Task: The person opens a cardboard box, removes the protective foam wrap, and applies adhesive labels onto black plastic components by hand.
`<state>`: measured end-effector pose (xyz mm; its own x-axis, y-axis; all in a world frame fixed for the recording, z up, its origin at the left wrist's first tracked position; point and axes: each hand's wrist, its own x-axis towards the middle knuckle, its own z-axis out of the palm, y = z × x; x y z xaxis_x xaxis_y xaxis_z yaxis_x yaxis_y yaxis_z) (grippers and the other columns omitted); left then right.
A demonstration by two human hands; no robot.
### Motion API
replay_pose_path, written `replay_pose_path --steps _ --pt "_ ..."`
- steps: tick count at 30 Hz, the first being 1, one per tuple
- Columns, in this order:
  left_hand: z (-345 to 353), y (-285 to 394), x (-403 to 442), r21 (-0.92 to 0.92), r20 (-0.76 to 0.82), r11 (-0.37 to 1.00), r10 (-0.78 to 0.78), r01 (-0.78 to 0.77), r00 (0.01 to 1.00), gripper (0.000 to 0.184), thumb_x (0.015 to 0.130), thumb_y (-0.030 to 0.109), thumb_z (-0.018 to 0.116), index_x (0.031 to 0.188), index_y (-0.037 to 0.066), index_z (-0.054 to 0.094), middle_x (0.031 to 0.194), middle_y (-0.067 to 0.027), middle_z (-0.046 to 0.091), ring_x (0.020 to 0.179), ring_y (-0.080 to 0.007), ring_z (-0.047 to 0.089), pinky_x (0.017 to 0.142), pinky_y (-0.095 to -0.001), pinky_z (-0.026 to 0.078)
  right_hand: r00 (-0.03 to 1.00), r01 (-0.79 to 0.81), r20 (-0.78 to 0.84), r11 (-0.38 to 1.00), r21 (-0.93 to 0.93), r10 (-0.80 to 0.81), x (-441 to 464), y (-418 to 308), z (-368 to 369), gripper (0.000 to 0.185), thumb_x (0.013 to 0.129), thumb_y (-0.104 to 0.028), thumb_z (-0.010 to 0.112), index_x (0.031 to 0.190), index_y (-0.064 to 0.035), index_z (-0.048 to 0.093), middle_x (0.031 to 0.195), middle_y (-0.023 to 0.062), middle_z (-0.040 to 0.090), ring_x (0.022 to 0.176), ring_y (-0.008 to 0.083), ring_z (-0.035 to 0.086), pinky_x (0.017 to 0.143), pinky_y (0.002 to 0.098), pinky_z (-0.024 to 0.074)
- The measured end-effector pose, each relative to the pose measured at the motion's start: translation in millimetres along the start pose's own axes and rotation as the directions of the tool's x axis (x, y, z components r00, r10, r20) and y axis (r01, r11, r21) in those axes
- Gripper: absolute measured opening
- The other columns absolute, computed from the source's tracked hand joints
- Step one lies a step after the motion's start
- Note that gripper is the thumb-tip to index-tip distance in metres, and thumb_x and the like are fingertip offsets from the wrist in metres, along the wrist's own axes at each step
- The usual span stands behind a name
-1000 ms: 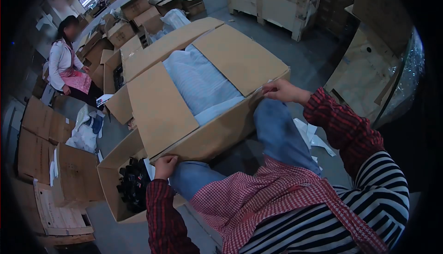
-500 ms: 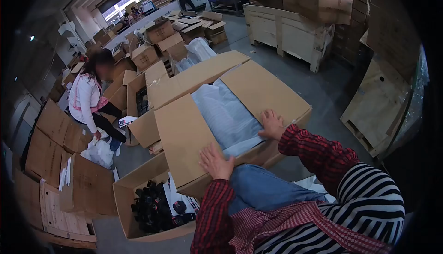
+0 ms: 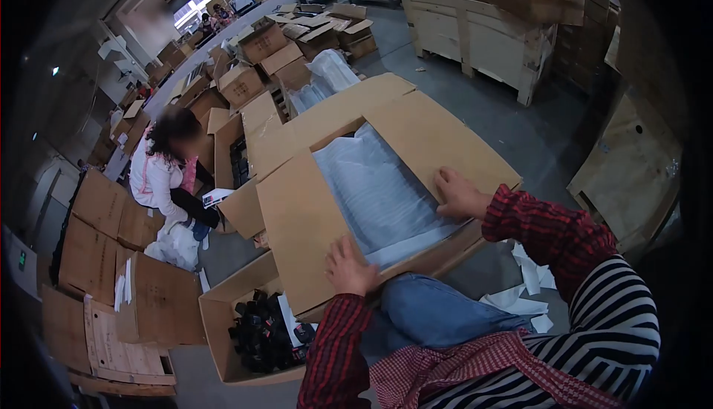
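Note:
A large cardboard box [image 3: 308,220] stands in front of me, its side flaps folded inward over a white foam-wrapped bundle [image 3: 379,190]. My left hand [image 3: 349,268] rests on the left flap near the front edge, fingers spread. On the inner edge of the right flap lies my right hand [image 3: 458,195], fingers apart, beside the wrapping. Between the two flaps the foam wrap shows as a wide strip. What is under the wrap is hidden.
Below left, an open carton [image 3: 215,320] holds several black items. A co-worker [image 3: 160,175] crouches at the left beside white plastic [image 3: 174,246]. Wooden crates [image 3: 475,38] stand at the back right, and paper scraps [image 3: 520,298] lie on the floor at right.
Both hands have gone from the box's front corners onto its flaps. The gap between the flaps now looks wider. The co-worker has bent down to a crouch. My view has shifted.

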<state>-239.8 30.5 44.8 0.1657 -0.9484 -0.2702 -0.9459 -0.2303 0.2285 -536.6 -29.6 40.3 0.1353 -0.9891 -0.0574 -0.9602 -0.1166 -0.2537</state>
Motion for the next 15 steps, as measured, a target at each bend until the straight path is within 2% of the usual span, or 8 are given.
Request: replay_pose_path --steps 2,5,7,8,10,12,14,15 --pt "-9.1 -23.2 4.6 -0.283 -0.289 0.889 0.279 -0.36 0.916 0.088 0.071 0.021 0.07 0.147 0.015 0.026 0.147 -0.0216 0.031 0.136 -0.0412 0.03 0.11 -0.0473 0.028 0.988 0.141 -0.091 0.966 0.216 -0.124 -1.5 6.5 -49.2 0.065 0.073 -0.024 0.066 0.13 -0.0015 0.042 0.129 0.0239 0.044 0.117 0.0382 0.048 0.093 0.0452 0.0438" --pt "-87.1 -56.5 -24.2 -0.38 -0.434 0.789 0.309 -0.483 0.846 0.066 0.075 0.006 0.058 0.139 0.009 0.042 0.142 -0.0234 0.039 0.133 -0.0357 0.037 0.109 -0.0399 0.032 0.899 0.281 -0.372 0.956 0.088 -0.23 -9.0 46.0 -118.8 0.047 0.077 -0.012 0.057 0.124 -0.007 0.051 0.128 0.0167 0.05 0.106 0.0363 0.057 0.088 0.0405 0.0489" --pt "-139.9 -79.8 -55.3 -0.447 -0.544 0.783 0.147 -0.434 0.826 0.056 0.076 -0.005 0.047 0.13 0.007 0.054 0.14 -0.0218 0.043 0.132 -0.0314 0.041 0.106 -0.0373 0.034 0.855 0.15 -0.49 0.986 -0.078 -0.169 -17.4 83.8 -159.6 0.042 0.077 -0.006 0.054 0.118 -0.01 0.058 0.13 0.0097 0.052 0.108 0.0322 0.057 0.086 0.0403 0.0504" --pt "-148.3 -128.8 -46.6 -0.297 -0.609 0.872 0.141 -0.39 0.781 0.055 0.078 -0.007 0.044 0.13 0.007 0.054 0.14 -0.021 0.043 0.13 -0.0296 0.043 0.105 -0.0377 0.036 0.839 0.039 -0.528 0.983 -0.177 -0.128 -17.0 112.6 -171.6 0.04 0.076 -0.004 0.054 0.115 -0.0109 0.061 0.13 0.0067 0.053 0.11 0.0302 0.057 0.085 0.04 0.0511" --pt "-155.0 -207.7 -34.7 -0.594 -0.591 0.732 -0.115 -0.334 0.799 0.05 0.082 -0.005 0.044 0.13 0.007 0.055 0.141 -0.0211 0.042 0.128 -0.0321 0.045 0.104 -0.0396 0.037 0.799 -0.188 -0.601 0.948 -0.257 -0.005 -15.1 169.4 -175.1 0.039 0.077 -0.006 0.054 0.116 -0.0103 0.062 0.131 0.0082 0.052 0.115 0.0302 0.054 0.09 0.0394 0.0491" --pt "-136.0 -289.7 -26.5 -0.073 -0.734 0.997 -0.062 0.012 0.677 0.042 0.089 0.009 0.049 0.131 0.008 0.054 0.143 -0.022 0.039 0.127 -0.0363 0.043 0.104 -0.0443 0.038 0.755 -0.295 -0.653 0.855 -0.426 -0.065 -5.0 244.1 -142.3 0.04 0.081 -0.011 0.053 0.12 -0.0089 0.059 0.131 0.0103 0.051 0.12 0.032 0.05 0.095 0.0408 0.0454" --pt "-107.2 -293.4 -33.4 0.453 -0.694 0.761 -0.025 0.464 0.719 0.043 0.095 0.028 0.048 0.133 0.01 0.052 0.144 -0.0212 0.037 0.128 -0.0398 0.04 0.104 -0.0476 0.036 0.803 -0.454 -0.596 0.67 -0.587 0.021 -7.7 273.3 -94.9 0.04 0.088 -0.021 0.05 0.125 -0.0076 0.054 0.131 0.0135 0.051 0.123 0.0347 0.046 0.099 0.0388 0.0421" --pt "-82.2 -288.7 -28.5 0.394 -0.645 0.757 -0.176 0.521 0.743 0.048 0.095 0.037 0.045 0.134 0.009 0.051 0.145 -0.0209 0.036 0.129 -0.0401 0.038 0.105 -0.0482 0.034 0.83 -0.399 -0.557 0.695 -0.598 -0.003 12.5 367.6 -45.2 0.04 0.088 -0.021 0.05 0.125 -0.0076 0.054 0.131 0.0135 0.051 0.123 0.0347 0.046 0.099 0.0388 0.0421"
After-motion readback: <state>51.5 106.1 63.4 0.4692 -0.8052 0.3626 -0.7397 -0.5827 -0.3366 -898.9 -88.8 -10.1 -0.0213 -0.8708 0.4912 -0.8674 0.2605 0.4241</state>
